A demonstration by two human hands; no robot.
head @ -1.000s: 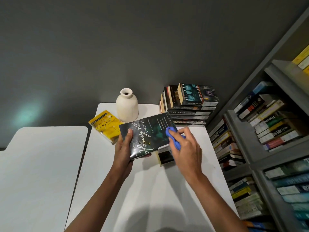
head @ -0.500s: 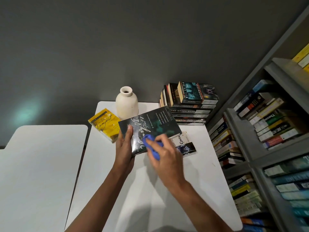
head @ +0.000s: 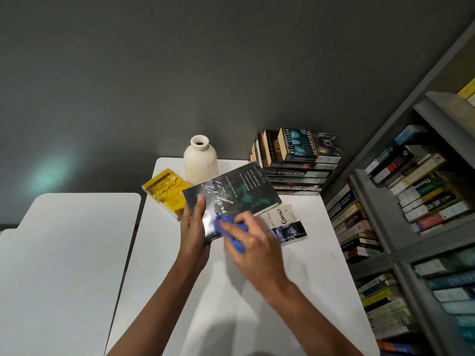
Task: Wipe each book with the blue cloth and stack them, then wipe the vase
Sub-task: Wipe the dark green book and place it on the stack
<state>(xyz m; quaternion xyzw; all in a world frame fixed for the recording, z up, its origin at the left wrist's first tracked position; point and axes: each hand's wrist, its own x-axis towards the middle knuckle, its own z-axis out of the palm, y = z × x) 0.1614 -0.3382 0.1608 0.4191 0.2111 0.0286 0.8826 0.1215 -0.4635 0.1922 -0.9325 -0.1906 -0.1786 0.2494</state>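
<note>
The left hand [head: 195, 231] is gripping the Henry VI paperback [head: 239, 194] at its seven-o'clock edge, bracing it while the right hand [head: 257, 246], fingers curled round the blue cloth [head: 236, 246], is wiping.

- On yellow book [head: 167, 194], cover, in flowing script: "Tempest"; small line above too fine to read.
- On dark book [head: 239, 194], cover, in pale script: "VI" and "Part 1", start of title hidden; small print along the edge unreadable.
- On white book [head: 284, 218], cover: "CONTACT", with "CARL SAGAN" beside.
- On top book [head: 308, 145] of the stack [head: 308, 180]: "NEVERWHERE" on cover and again on spine; "NEIL GAIMAN" along the cover edge.
- On second book [head: 272, 150]: "JOHN" on cover, "JOHN CONNOLLY" on spine.
- On third spine [head: 295, 173]: "THE HONDA MYTH".
- On lower spine [head: 298, 187]: "DARK", rest blurred.
- On green spine [head: 424, 185] at far right: "Thess…", cut off; neighbouring spines too blurred to read.
</note>
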